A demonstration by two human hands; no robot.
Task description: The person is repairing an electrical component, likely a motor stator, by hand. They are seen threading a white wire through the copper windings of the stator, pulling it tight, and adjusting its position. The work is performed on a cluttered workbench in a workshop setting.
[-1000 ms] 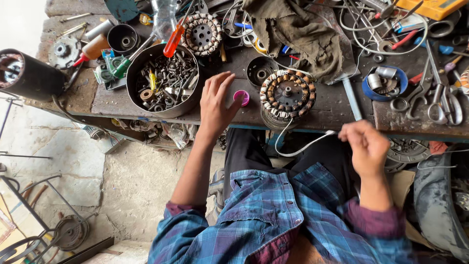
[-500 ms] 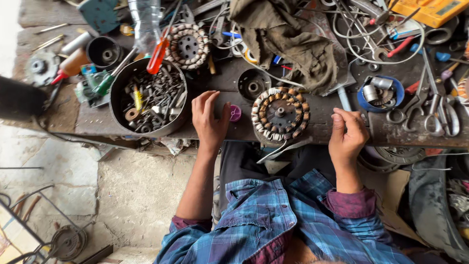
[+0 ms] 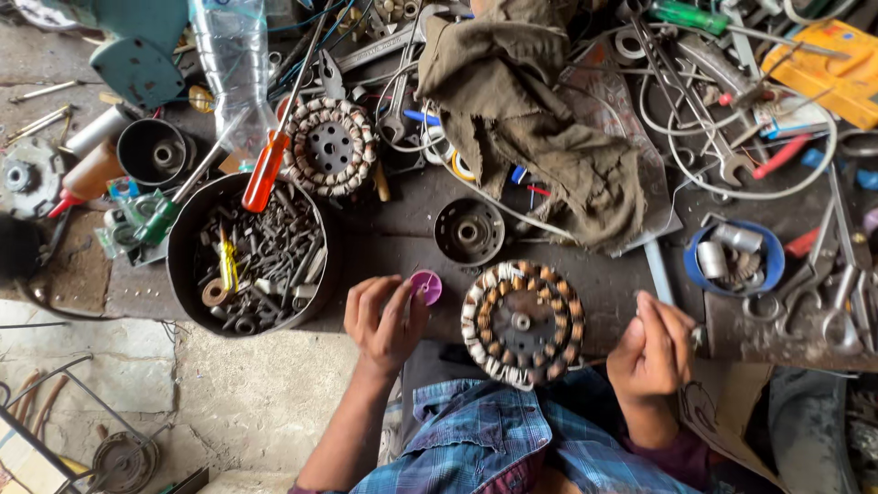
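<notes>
Lying flat at the surface's near edge, the wound stator [image 3: 521,322] sits between the left hand [image 3: 384,320], fingers pinching a small pink spool [image 3: 426,286], and the curled right hand [image 3: 654,352].

Colours across our cluttered bench

Near our left hand [image 3: 384,322] we see a bright magenta-pink spool [image 3: 426,286]; just right of it, the motor stator [image 3: 522,322] shows a dark centre ringed by coils banded tan, cream and brown. At far left, the screwdriver [image 3: 266,170] has an orange-red handle above the black bowl [image 3: 187,229] of grey bolts. The rag [image 3: 540,119] is drab olive-brown, the small dish [image 3: 776,261] at right blue, the box [image 3: 837,69] far right yellow. Our shirt [image 3: 512,448] is blue plaid.
</notes>
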